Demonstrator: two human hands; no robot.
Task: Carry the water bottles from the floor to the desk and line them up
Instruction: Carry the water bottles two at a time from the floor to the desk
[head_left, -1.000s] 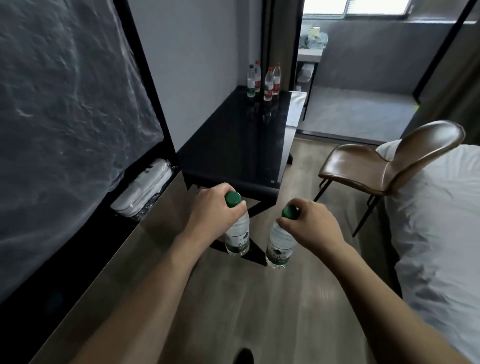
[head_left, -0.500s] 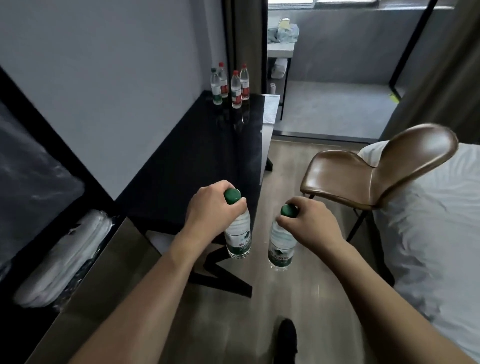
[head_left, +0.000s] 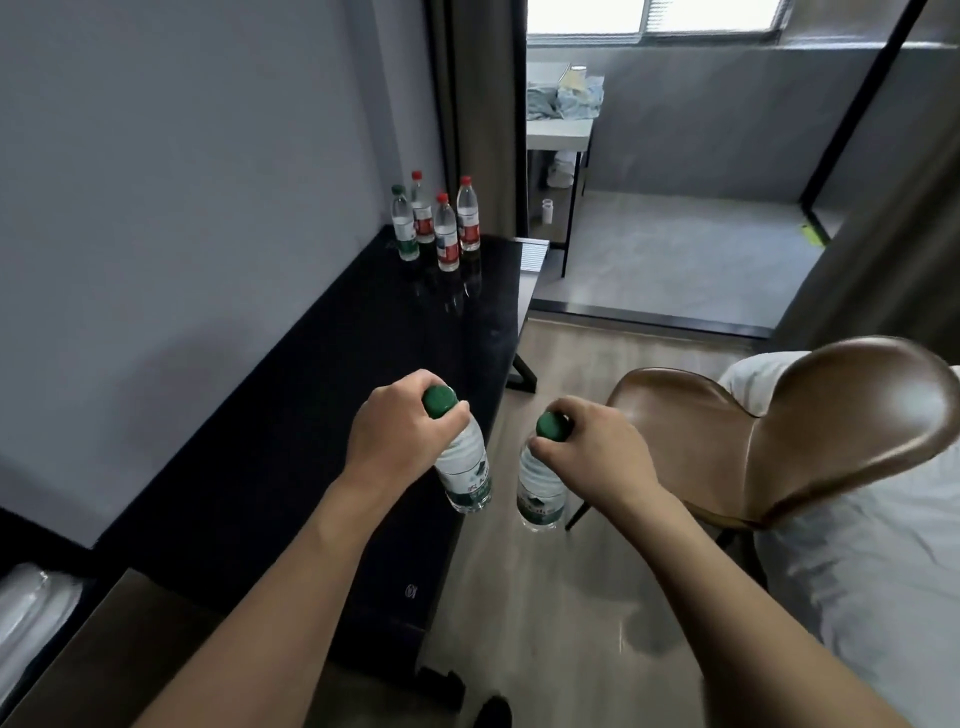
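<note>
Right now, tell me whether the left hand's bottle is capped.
Capped: a green cap sits on the bottle, gripped at the neck by the left hand.

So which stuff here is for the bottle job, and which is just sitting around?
For the job:
- left hand gripping a green-capped bottle
- right hand gripping another green-capped bottle
- black desk
- four bottles already standing at the desk's far end

Just sitting around:
- brown chair
- white bed
- small table with cloth in the far room
</note>
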